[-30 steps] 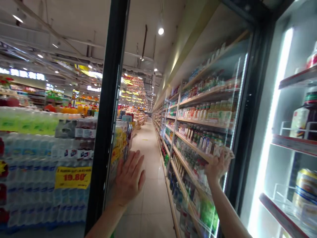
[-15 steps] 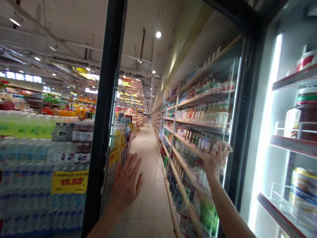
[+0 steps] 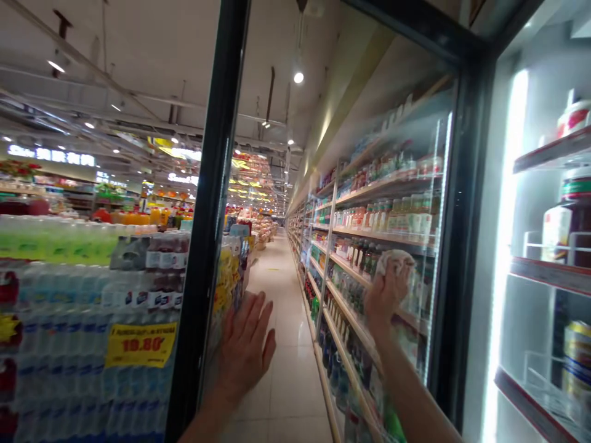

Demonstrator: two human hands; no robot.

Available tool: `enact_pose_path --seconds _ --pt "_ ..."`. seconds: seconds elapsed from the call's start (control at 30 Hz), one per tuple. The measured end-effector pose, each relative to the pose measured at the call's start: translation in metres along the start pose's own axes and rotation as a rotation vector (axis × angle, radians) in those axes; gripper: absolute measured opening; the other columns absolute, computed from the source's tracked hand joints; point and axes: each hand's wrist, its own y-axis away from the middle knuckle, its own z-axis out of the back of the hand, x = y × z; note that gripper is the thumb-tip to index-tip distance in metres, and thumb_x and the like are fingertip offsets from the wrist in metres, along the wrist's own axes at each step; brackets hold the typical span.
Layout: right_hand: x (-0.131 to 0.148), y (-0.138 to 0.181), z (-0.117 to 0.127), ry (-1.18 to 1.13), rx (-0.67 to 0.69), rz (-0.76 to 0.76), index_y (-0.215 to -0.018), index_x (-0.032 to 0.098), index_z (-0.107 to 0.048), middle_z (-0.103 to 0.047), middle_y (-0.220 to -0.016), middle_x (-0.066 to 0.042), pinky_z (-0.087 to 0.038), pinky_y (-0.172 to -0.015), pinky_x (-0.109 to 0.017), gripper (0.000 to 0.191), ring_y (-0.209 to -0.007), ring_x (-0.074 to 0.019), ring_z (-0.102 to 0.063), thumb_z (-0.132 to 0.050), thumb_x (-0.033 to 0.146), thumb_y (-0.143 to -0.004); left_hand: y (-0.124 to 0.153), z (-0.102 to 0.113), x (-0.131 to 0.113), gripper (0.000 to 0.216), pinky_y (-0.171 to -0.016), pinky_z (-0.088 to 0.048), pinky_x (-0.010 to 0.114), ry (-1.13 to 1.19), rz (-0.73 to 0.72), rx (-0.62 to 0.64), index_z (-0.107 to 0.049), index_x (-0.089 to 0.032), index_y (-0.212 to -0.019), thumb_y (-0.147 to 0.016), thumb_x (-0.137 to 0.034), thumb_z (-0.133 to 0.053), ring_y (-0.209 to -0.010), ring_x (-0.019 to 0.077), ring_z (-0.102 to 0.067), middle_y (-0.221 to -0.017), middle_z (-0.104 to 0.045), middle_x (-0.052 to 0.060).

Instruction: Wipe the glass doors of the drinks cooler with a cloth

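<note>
A glass door (image 3: 318, 55) with a black frame stands swung out before me. My left hand (image 3: 247, 344) lies flat against the glass near the frame's left upright, its fingers stretched out and holding nothing. Toward the right side of the pane, my right hand (image 3: 388, 295) has its fingers closed around a whitish cloth (image 3: 396, 261), which is against the glass. Shelves of bottles (image 3: 383, 212) show in the pane behind that hand; whether seen through it or mirrored, I cannot tell.
On the right is a lit cooler with shelves (image 3: 549, 271), bottles and a can (image 3: 577, 363). Stacked packs of bottled drinks (image 3: 60, 344) with a yellow price sign (image 3: 141, 344) stand at left. A tiled aisle (image 3: 281, 277) runs away ahead.
My right hand has moved left across the glass with the cloth. The left hand keeps its flat pose by the frame, while the whole view has shifted slightly.
</note>
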Motion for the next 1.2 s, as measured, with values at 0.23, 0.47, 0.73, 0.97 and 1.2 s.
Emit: enact_pose_path --seconds 0.23,0.47,0.73,0.97,1.2 --pt "0.100 0.051 0.022 -0.313 0.541 0.492 -0.144 0.025 -0.026 -0.023 -0.152 -0.010 -0.015 -0.108 -0.062 0.053 -0.141 -0.0310 -0.013 -0.022 0.038 -0.093 -0.024 0.006 -0.020 0.064 -0.113 -0.020 0.044 0.042 -0.075 -0.014 -0.024 -0.012 -0.141 -0.083 -0.019 -0.048 -0.136 0.0208 -0.029 -0.134 -0.049 0.016" --pt "0.037 0.035 0.021 -0.496 0.272 0.235 -0.141 0.019 -0.030 -0.047 -0.137 -0.012 -0.032 -0.105 -0.050 0.052 -0.133 -0.0244 -0.036 -0.015 0.031 -0.093 -0.098 -0.034 -0.046 0.052 -0.111 -0.020 0.039 -0.043 -0.257 0.136 -0.037 -0.013 -0.136 -0.089 -0.036 -0.039 -0.133 0.0218 -0.034 -0.142 -0.042 0.008" --pt "0.009 0.031 0.011 -0.170 0.162 0.302 -0.135 0.021 -0.040 -0.036 -0.146 -0.012 -0.021 -0.107 -0.059 0.047 -0.138 -0.0278 -0.026 -0.030 0.024 -0.090 -0.137 -0.006 0.014 0.051 -0.111 -0.016 0.048 -0.131 -0.234 0.188 -0.034 -0.015 -0.138 -0.089 -0.029 -0.036 -0.137 0.0262 -0.024 -0.146 -0.035 0.009" --pt "0.009 0.032 0.013 -0.164 0.189 0.333 -0.132 0.021 -0.044 -0.036 -0.145 -0.012 -0.022 -0.107 -0.058 0.045 -0.137 -0.0276 -0.027 -0.032 0.021 -0.088 -0.054 -0.021 -0.011 0.041 -0.111 -0.021 0.034 0.092 -0.888 0.403 -0.049 -0.026 -0.126 -0.088 -0.037 -0.038 -0.131 0.0157 -0.034 -0.139 -0.046 -0.004" --pt "0.006 0.034 0.007 -0.174 0.147 0.327 -0.128 0.021 -0.048 -0.040 -0.143 -0.012 -0.022 -0.107 -0.058 0.042 -0.137 -0.0273 -0.028 -0.033 0.023 -0.089 -0.150 -0.024 0.009 0.046 -0.113 -0.009 0.048 0.005 -0.301 0.230 -0.037 -0.022 -0.135 -0.090 -0.028 -0.035 -0.136 0.0220 -0.027 -0.143 -0.041 0.004"
